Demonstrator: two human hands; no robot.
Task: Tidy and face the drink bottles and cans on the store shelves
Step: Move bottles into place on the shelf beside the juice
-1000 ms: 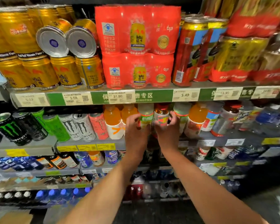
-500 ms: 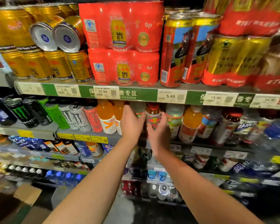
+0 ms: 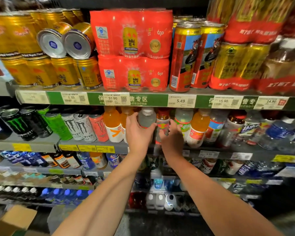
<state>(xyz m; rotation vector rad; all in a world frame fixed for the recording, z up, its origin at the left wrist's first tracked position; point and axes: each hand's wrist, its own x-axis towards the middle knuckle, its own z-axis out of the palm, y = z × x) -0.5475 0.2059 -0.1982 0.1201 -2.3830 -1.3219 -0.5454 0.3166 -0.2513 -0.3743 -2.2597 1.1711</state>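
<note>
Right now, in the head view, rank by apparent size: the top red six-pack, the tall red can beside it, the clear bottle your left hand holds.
1. top red six-pack
2. tall red can
3. clear bottle, held by left hand, part hidden

Bare forearms, no sleeves or jewellery

The left hand (image 3: 138, 133) has moved from beside the red-capped bottle (image 3: 162, 124) to grip the clear bottle (image 3: 146, 117). The right hand (image 3: 171, 139) has dropped lower on the red-capped bottle.
</note>
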